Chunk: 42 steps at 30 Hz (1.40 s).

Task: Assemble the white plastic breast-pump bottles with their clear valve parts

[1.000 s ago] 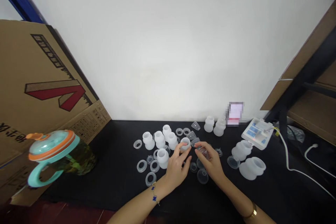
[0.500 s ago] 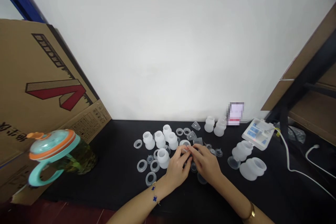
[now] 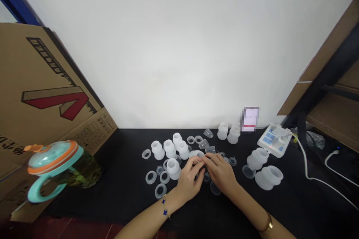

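My left hand (image 3: 190, 177) and my right hand (image 3: 220, 171) meet at the middle of the black table. Between their fingertips is a small white bottle (image 3: 193, 154), tilted, its mouth partly covered by my fingers. Both hands are closed on it. Left of my left hand a white bottle (image 3: 173, 168) stands upright, with several more, such as the white bottle (image 3: 157, 150), behind it. Translucent rings lie around them, among them one ring (image 3: 160, 191) near my left wrist. A clear round cap (image 3: 232, 161) lies right of my right hand.
Two larger white jars (image 3: 268, 177) lie tilted at right beside a clear disc (image 3: 248, 171). A power strip (image 3: 275, 140) with a white cable (image 3: 307, 164) sits behind them. A lidded pitcher (image 3: 64, 168) and a cardboard box (image 3: 56, 82) stand at left. A wall (image 3: 179, 63) bounds the back.
The bottle between my fingers has tipped, and its mouth now faces more to the right. My hands have barely moved. The whole view has shifted slightly.
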Available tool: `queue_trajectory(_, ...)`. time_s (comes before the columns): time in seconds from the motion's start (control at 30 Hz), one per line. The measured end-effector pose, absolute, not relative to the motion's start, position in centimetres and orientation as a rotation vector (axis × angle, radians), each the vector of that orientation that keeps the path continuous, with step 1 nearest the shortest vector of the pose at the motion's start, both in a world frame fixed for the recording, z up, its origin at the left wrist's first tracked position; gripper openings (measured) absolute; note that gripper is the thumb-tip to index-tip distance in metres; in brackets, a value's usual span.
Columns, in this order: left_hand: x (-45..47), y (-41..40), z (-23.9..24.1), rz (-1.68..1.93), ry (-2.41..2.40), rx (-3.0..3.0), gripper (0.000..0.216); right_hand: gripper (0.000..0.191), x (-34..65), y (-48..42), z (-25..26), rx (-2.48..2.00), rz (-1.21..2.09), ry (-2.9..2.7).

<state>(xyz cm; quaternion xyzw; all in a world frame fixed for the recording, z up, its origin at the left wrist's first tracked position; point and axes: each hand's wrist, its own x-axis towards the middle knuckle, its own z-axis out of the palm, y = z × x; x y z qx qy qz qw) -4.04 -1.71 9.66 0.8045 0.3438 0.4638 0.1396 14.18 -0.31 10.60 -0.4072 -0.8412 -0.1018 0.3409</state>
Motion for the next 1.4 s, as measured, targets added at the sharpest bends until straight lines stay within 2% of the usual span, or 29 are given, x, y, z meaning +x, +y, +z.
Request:
queue_trajectory(0.27,-4.3,-2.1,9.8,1.458,1.089,2.386,0.035,0.024,14.0,-0.3,10.9,-1.061,-0.077,-2.038)
queue_trajectory(0.6,-4.2,-1.9,9.7,1.410,1.257,2.309,0.056,0.011,14.5,-1.0,12.1,-0.981,0.392,-1.761)
queue_trajectory(0.93,-4.2,-1.6,8.9,1.336,1.223,2.166,0.053,0.013,14.8,-1.0,13.0,-0.927,0.685,-1.598)
queue_trajectory(1.4,-4.0,-1.2,10.9,1.244,1.018,1.751,0.042,0.013,14.4,-0.1,13.0,-0.920,1.347,-1.116)
